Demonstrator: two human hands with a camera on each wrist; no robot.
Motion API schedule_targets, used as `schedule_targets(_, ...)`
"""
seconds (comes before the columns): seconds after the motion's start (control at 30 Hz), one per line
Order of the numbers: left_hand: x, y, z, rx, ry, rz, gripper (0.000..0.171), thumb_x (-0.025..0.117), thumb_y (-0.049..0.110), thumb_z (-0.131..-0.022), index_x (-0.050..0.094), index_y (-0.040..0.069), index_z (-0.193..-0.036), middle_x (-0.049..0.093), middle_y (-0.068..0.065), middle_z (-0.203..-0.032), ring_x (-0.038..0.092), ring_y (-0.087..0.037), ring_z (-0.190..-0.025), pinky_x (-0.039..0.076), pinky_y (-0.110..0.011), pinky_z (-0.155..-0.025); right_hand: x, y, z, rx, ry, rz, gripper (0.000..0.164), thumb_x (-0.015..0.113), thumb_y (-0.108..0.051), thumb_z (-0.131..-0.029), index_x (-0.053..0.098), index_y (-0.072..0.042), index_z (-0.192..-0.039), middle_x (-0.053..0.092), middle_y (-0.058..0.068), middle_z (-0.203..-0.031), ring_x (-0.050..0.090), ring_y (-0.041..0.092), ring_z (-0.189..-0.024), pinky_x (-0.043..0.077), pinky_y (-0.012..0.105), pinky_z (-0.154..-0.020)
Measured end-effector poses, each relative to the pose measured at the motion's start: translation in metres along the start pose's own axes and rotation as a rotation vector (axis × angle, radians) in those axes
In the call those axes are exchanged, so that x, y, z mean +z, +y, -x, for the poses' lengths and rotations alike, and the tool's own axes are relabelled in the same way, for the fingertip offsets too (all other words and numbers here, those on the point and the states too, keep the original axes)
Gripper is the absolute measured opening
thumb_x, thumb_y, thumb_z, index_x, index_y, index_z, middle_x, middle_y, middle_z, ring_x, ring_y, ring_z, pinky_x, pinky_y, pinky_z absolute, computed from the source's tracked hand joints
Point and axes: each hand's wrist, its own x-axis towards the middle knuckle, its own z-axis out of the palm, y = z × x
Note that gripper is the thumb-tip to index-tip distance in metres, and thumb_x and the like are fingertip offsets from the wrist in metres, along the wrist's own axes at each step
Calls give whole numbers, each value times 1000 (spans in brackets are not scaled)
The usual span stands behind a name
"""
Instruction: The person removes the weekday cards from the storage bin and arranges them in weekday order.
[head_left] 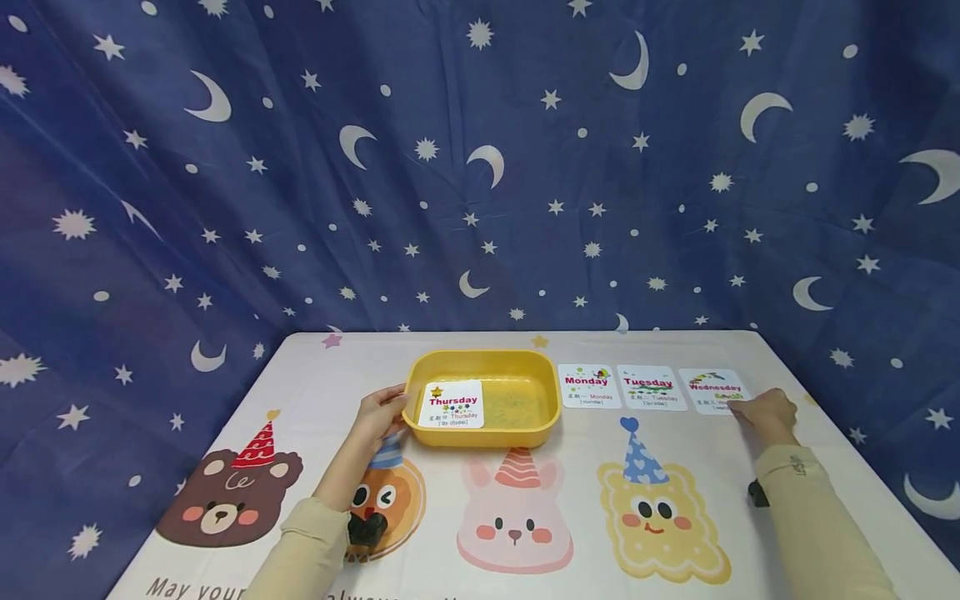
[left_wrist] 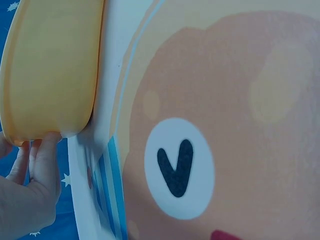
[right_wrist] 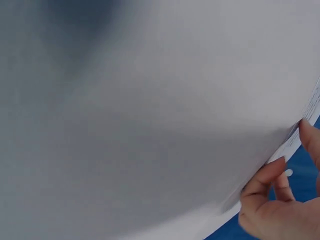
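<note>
On the table stands a yellow tray [head_left: 517, 437], its left end gripped by my left hand [head_left: 378, 414]. In the left wrist view, the fingers [left_wrist: 47, 155] lie against the outside of the tray [left_wrist: 50, 65]. A Thursday card [head_left: 452, 405] lies inside it, towards the left. At the right end of a row, my right hand [head_left: 768, 414] holds the lower right corner of the Wednesday card [head_left: 712, 390] with bent fingers. The right wrist view shows the fingertips [right_wrist: 275, 167] low at the card's edge. Left of it lie the Tuesday card [head_left: 651, 388] and Monday card [head_left: 588, 386].
A white tablecloth [head_left: 585, 508] printed with party animals covers the table. Behind it hangs a dark blue curtain [head_left: 480, 250] with moons and stars. Monday's card lies close beside the tray's right end. The table's right edge runs just beyond my right hand.
</note>
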Motion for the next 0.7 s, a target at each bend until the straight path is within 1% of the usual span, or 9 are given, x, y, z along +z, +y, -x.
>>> schedule_targets(0.07,0,0,0,-2,-2,-6,42,51,9,-96,45,-1,-136,53,-21,-124,59,-8,-76,57,-18,-65,-3,4,-2,-55,1,1,58,58,-21,-86,39,24,-117,44,40,-116,47,48,-106,46,50,-93)
schedule_targets(0.1,-1,0,0,-3,-2,-11,42,51,10,-96,45,0,-136,53,-21,-124,59,-8,-76,57,-18,-66,-5,7,-3,-75,-5,-22,56,58,-20,-86,41,24,-115,46,40,-114,48,47,-103,47,49,-88)
schedule_targets(0.13,-1,1,1,-2,-3,-13,42,51,10,-96,45,-1,-137,52,-21,-124,59,-8,-77,57,-19,-66,-6,10,-4,-90,-16,-56,54,58,-19,-86,42,24,-114,47,39,-112,50,44,-97,50,45,-82)
schedule_targets(0.2,-3,2,1,0,-5,-7,42,50,10,-97,44,-1,-137,51,-22,-125,60,-9,-78,57,-19,-67,-7,15,-8,-95,-52,-172,53,59,-16,-85,40,23,-116,45,38,-110,54,35,-84,52,33,-69)
schedule_targets(0.27,-3,3,2,3,-7,4,42,49,9,-97,44,-2,-137,51,-22,-125,60,-9,-80,57,-20,-67,-8,19,-13,-73,-92,-312,56,60,-13,-84,35,21,-121,43,35,-111,53,23,-75,48,22,-56)
schedule_targets(0.33,-4,4,2,10,-16,13,42,48,9,-97,43,-3,-137,50,-23,-125,61,-9,-80,57,-19,-67,-9,21,-18,-33,-128,-413,57,61,-10,-84,33,19,-124,42,31,-111,50,15,-70,43,15,-47)
schedule_targets(0.4,-4,5,1,15,-26,22,43,48,8,-97,42,-4,-137,50,-23,-125,61,-9,-79,57,-18,-66,-9,22,-23,9,-152,-477,58,62,-8,-84,32,17,-128,42,28,-112,49,12,-70,42,14,-44)
schedule_targets(0.5,-4,5,2,21,-34,29,43,48,8,-97,41,-4,-138,50,-22,-124,61,-8,-77,56,-17,-64,-10,23,-26,61,-182,-537,62,61,-7,-85,28,14,-133,43,25,-114,48,12,-72,44,15,-45)
schedule_targets(0.7,-5,3,2,11,-34,50,42,47,7,-97,41,-4,-138,49,-23,-126,62,-10,-81,56,-17,-64,-11,26,-24,89,-215,-592,66,58,-8,-88,23,13,-140,45,22,-113,49,5,-61,46,15,-48)
